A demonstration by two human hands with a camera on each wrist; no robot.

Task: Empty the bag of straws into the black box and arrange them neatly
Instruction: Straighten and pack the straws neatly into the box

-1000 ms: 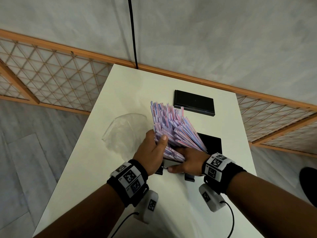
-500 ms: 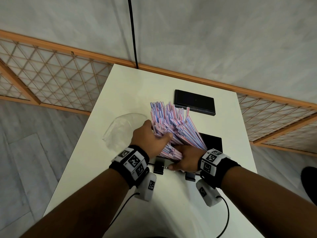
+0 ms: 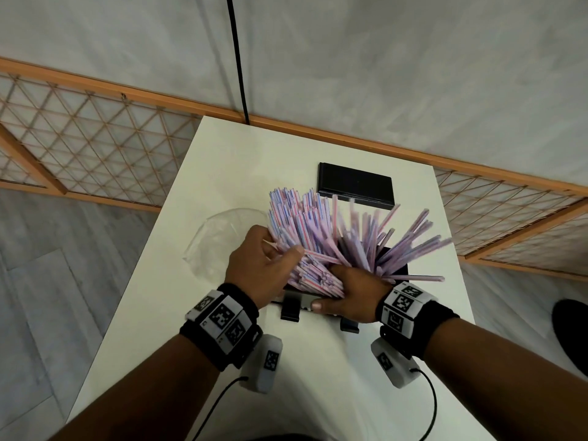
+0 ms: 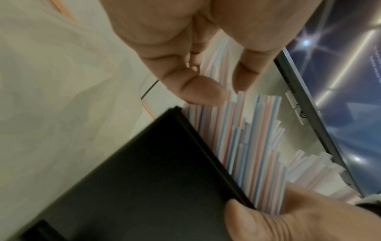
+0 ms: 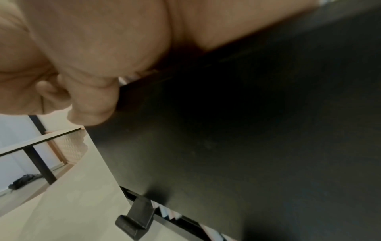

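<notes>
A thick bunch of pink, blue and white striped straws (image 3: pixel 305 230) stands in the black box (image 3: pixel 394 268) on the white table and fans out over its rim. My left hand (image 3: pixel 280 248) grips the left part of the bunch, thumb across the front. In the left wrist view, the left hand's fingertips (image 4: pixel 206 91) touch the straws (image 4: pixel 237 138) just above the box wall (image 4: pixel 144 179). My right hand (image 3: pixel 337 288) holds the box's front wall, thumb outside and fingers inside among the straws. The right wrist view shows mostly that dark wall (image 5: pixel 247 146).
The empty clear bag (image 3: pixel 222 240) lies left of the box. The flat black lid (image 3: pixel 355 189) lies behind it, towards the far edge of the table (image 3: pixel 254 160). Two black clips (image 3: pixel 289 310) stick out at the box's front. A black cable (image 3: pixel 237 58) hangs behind the table.
The right part of the bunch has fallen open and fans out to the right. My left hand has slid further up along the left side of the straws. The right hand stays on the box.
</notes>
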